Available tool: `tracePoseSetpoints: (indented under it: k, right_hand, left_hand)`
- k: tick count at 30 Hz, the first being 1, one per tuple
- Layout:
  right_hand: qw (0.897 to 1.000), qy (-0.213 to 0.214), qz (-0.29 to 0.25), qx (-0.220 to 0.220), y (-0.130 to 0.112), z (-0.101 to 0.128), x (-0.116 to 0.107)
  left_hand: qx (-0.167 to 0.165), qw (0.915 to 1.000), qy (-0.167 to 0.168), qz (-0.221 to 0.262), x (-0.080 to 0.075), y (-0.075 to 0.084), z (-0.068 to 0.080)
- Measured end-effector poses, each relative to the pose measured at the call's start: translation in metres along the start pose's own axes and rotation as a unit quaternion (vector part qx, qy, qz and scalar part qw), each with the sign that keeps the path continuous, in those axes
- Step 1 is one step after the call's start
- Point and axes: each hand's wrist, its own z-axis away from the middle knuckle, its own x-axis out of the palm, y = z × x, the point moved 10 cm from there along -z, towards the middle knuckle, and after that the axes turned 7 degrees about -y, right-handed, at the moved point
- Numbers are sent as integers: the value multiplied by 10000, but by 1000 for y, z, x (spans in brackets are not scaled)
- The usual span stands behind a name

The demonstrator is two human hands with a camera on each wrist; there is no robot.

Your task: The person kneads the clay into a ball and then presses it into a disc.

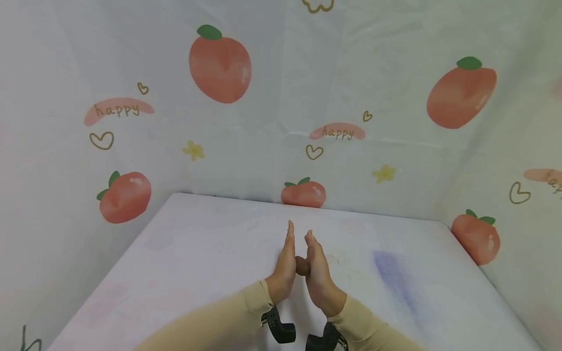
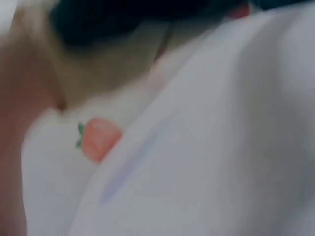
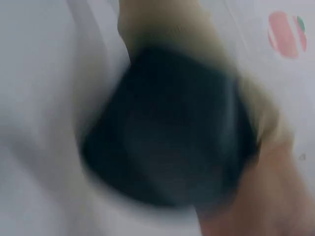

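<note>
A small brown ball (image 1: 302, 266), its surface matte, sits between the two palms in the head view. My left hand (image 1: 283, 268) stands on edge with straight fingers pointing up and away, its palm against the ball's left side. From the other side, my right hand (image 1: 320, 275) faces it, flat and straight-fingered, palm at the ball's right side. The fingertips of both hands are apart. Both wrist views are blurred and do not show the ball; skin of a hand (image 3: 270, 196) fills the right wrist view's lower right corner.
Below the hands spreads a white tabletop (image 1: 210, 234) with a faint purple smear (image 1: 395, 278) on the right. A white curtain (image 1: 272, 97) printed with red fruit stands behind it. Black wrist cameras (image 1: 281, 329) hang under beige sleeves (image 1: 219, 317).
</note>
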Motion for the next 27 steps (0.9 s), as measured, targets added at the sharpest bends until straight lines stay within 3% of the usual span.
tracePoseSetpoints:
  k: [2, 5, 9, 13, 19, 22, 27]
  right_hand:
    - [9999, 1, -65, -106, -2, 0, 1]
    - [9994, 112, -167, -279, -4, -3, -5]
    - [9989, 234, -256, -304, 0, -13, -17]
    - [9994, 267, -205, -65, 13, -19, -23]
    - [9995, 276, -155, -9, 16, -11, -16]
    - [9992, 193, -150, -310, 6, -4, -7]
    - [9965, 35, -15, -840, -13, 1, -1]
  left_hand:
    - [-91, 9998, 65, -172, -4, -2, -3]
    - [-157, 9986, -115, -487, 1, -6, 1]
    - [224, 9952, -556, -778, 18, 1, 14]
    - [456, 9941, -711, -680, 25, 11, 23]
    - [205, 9977, -317, -562, 16, 9, 14]
    - [0, 9983, -77, -571, 6, 2, 5]
    - [-259, 9978, -64, -614, 1, -13, -1]
